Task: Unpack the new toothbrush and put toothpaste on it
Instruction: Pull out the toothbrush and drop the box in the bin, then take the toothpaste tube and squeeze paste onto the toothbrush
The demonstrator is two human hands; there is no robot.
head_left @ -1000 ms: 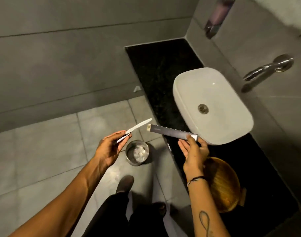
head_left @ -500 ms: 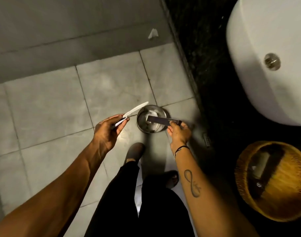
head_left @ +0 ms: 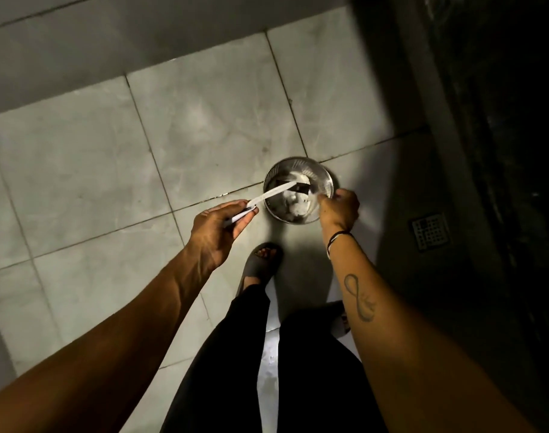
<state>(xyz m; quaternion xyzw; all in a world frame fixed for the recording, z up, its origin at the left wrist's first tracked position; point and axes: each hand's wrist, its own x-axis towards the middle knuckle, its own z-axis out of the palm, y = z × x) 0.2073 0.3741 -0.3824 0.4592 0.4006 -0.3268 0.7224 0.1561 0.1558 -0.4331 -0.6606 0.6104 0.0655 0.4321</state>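
My left hand (head_left: 217, 228) grips a slim white toothbrush (head_left: 271, 194) by its lower end; the free end points right, over the rim of a small round metal bin (head_left: 324, 178) on the floor. A dark, flat toothbrush box (head_left: 295, 186) lies inside the bin on crumpled white paper. My right hand (head_left: 340, 209) hovers at the bin's right rim with its fingers loosely curled and nothing visible in them. No toothpaste is in view.
I look straight down at a grey tiled floor (head_left: 204, 120). My legs in black trousers and a sandalled foot (head_left: 264, 260) stand just below the bin. A square floor drain (head_left: 431, 234) sits to the right, beside the dark cabinet base (head_left: 501, 151).
My view tipped down from the sink and counter to the floor. My right hand carried the dark box down to the bin, where it now lies. My left hand kept the toothbrush.
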